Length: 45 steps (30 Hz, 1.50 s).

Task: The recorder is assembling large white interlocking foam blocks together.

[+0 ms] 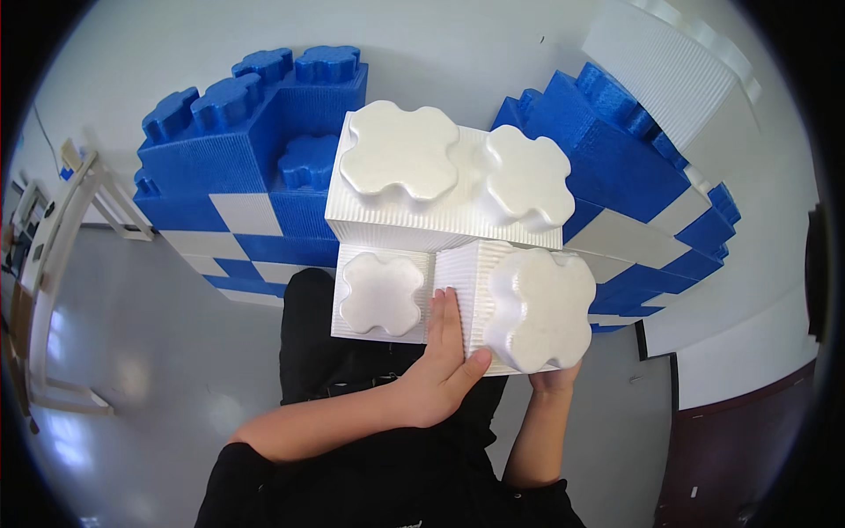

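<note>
A small white ribbed toy building block (550, 308) with one large clover-shaped stud is between my hands. My left hand (444, 370) lies against its left side, fingers stretched up along the ribs and thumb at the near lower corner. My right hand (556, 378) is at the block's near right underside, most of its fingers hidden beneath it. Left of it is a lower one-stud white block (380, 295). Behind both rises a longer white block (440, 218) with two studs. Whether the held block touches the white blocks around it I cannot tell.
A stepped stack of blue and white blocks (202, 167) stands at the left, another (616, 167) at the right with a large white block (656, 75) on top. A white wall is behind. A white-framed table (62, 220) stands far left, a dark red panel (731, 458) lower right.
</note>
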Each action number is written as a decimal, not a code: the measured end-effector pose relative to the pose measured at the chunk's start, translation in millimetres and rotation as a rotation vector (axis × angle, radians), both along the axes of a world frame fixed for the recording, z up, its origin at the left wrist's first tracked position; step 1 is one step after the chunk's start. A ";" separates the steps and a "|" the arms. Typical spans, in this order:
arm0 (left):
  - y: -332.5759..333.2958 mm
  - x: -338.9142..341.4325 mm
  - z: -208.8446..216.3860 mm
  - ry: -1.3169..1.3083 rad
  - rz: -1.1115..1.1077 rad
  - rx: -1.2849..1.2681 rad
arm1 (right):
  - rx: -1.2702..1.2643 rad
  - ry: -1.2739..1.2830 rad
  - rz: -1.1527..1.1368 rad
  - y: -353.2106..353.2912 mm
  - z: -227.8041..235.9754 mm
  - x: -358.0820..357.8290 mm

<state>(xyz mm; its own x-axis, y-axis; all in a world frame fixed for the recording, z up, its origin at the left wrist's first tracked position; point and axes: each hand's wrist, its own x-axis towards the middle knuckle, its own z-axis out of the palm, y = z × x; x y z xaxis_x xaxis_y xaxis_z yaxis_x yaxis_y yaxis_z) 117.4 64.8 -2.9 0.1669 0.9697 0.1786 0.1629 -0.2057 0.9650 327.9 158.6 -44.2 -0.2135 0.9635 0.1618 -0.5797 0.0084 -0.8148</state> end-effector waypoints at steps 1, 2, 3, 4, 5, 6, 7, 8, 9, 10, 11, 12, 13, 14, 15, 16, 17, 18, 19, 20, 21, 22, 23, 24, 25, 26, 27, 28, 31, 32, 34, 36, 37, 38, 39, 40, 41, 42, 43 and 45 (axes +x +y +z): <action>-0.5 0.8 -3.5 -0.005 0.005 0.000 | 0.015 -0.009 -0.014 -0.3 -2.4 2.6; -1.0 1.2 -9.8 -0.126 -0.003 0.010 | 0.029 -0.019 -0.027 -0.4 -3.5 4.5; -1.5 -2.1 -9.8 -0.243 -0.015 0.021 | 0.028 -0.019 -0.025 -1.9 -1.1 2.8; -2.7 -7.7 -7.5 -0.243 -0.012 0.020 | 0.020 -0.042 -0.015 -5.0 4.2 0.9; -4.5 -15.2 -2.4 -0.273 -0.022 0.008 | 0.011 -0.065 -0.004 -8.2 9.4 -1.3; -7.5 -21.1 4.1 -0.303 -0.028 -0.004 | 0.011 -0.065 0.003 -11.1 14.1 -4.3; -11.2 -24.3 7.9 -0.296 -0.027 -0.004 | 0.017 -0.080 0.017 -14.6 18.5 -7.6; -13.4 -24.9 5.5 -0.297 -0.016 -0.003 | 0.023 -0.096 0.032 -16.6 20.4 -10.6; -14.5 -21.4 1.5 -0.269 -0.033 0.004 | 0.016 -0.093 0.036 -16.7 19.0 -8.6; -13.6 -18.4 -1.9 -0.242 -0.050 0.010 | 0.004 -0.086 0.015 -15.7 17.6 -4.5; -8.7 -14.6 -4.5 -0.274 -0.055 0.006 | -0.009 -0.078 -0.006 -14.5 16.4 0.1; -10.1 -12.0 -2.2 -0.276 -0.048 0.003 | -0.012 -0.080 0.001 -15.2 16.7 4.2; -13.5 -8.6 3.5 -0.145 -0.025 0.099 | 0.068 -0.076 -0.019 -15.7 18.2 8.8; -17.5 -5.0 10.1 -0.013 -0.002 0.195 | 0.150 -0.072 -0.039 -16.8 19.2 10.5; -20.9 2.8 17.5 0.073 0.025 0.293 | 0.150 -0.073 -0.045 -19.3 21.0 12.6; -25.4 4.6 26.6 0.070 0.032 0.294 | 0.144 -0.091 -0.011 -20.2 23.7 11.4; -29.9 6.2 36.1 0.052 0.048 0.301 | 0.139 -0.109 0.022 -21.5 26.5 9.7; -32.8 7.1 42.6 0.035 0.059 0.311 | 0.137 -0.124 0.050 -23.7 29.3 7.5; -35.5 3.1 45.3 0.028 0.061 0.312 | 0.135 -0.138 0.078 -26.3 32.1 4.7; -37.6 -3.9 45.8 0.030 0.061 0.317 | 0.133 -0.151 0.105 -29.2 34.9 1.3; -40.1 -12.8 46.3 0.029 0.048 0.289 | 0.131 -0.163 0.132 -32.3 37.7 -2.6; -43.9 -22.3 46.4 0.032 0.031 0.261 | 0.130 -0.172 0.154 -36.9 40.1 -7.4; -49.2 -30.7 42.9 -0.034 0.018 0.200 | 0.128 -0.180 0.175 -41.7 42.6 -12.7; -57.3 -39.9 42.6 -0.097 0.023 0.140 | 0.125 -0.189 0.203 -46.9 45.7 -20.1; -62.3 -49.6 40.3 -0.155 0.031 0.155 | 0.119 -0.195 0.227 -52.5 48.5 -27.0; -66.3 -58.4 38.2 -0.214 0.037 0.168 | 0.118 -0.186 0.222 -59.8 54.7 -40.1; -72.9 -64.5 38.2 -0.317 0.065 0.140 | -0.115 -0.220 0.252 -67.4 63.7 -59.8; -78.2 -75.0 34.8 -0.235 0.124 0.140 | -0.351 -0.249 0.275 -71.2 69.1 -72.3; -80.8 -95.5 24.3 -0.338 0.192 0.122 | 0.028 -0.399 0.584 -52.0 35.4 -90.2; -80.0 -102.4 16.6 -0.348 0.205 0.109 | 0.025 -0.391 0.581 -52.2 37.0 -96.8; -81.9 -104.2 8.3 -0.402 0.290 0.073 | 0.242 -0.401 0.553 -53.8 56.1 -117.3; -82.5 -109.4 -0.9 -0.428 0.255 0.054 | 0.243 -0.411 0.540 -53.8 58.4 -120.7; -83.8 -108.5 -3.4 -0.430 0.252 0.049 | 0.231 -0.395 0.543 -54.5 58.5 -121.2; -85.6 -107.2 -5.5 -0.449 0.268 0.038 | 0.220 -0.378 0.547 -55.7 58.1 -121.2; -86.5 -106.7 -7.4 -0.467 0.281 0.029 | 0.217 -0.380 0.542 -57.2 57.7 -121.2; -87.9 -106.4 -12.0 -0.467 0.276 0.027 | 0.193 -0.376 0.536 -58.9 57.1 -121.0; -89.4 -106.3 -18.1 -0.475 0.287 0.027 | 0.168 -0.372 0.531 -60.1 56.7 -120.8; -89.5 -105.9 -21.3 -0.482 0.299 0.027 | 0.167 -0.371 0.527 -59.2 54.5 -120.8; -88.2 -104.4 -20.5 -0.481 0.295 0.026 | 0.192 -0.363 0.511 -56.7 51.4 -121.3; -85.2 -101.3 -17.7 -0.432 0.358 0.023 | 0.214 -0.351 0.494 -51.2 53.1 -122.7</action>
<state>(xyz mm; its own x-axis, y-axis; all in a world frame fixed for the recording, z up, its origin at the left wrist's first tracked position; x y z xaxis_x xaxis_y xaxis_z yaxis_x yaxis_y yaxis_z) 16.1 -20.4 -20.7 -0.2647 0.9475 0.1794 -0.1830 -0.2320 0.9554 205.2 107.4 8.8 -0.6994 0.6919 0.1793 -0.2555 -0.0078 -0.9668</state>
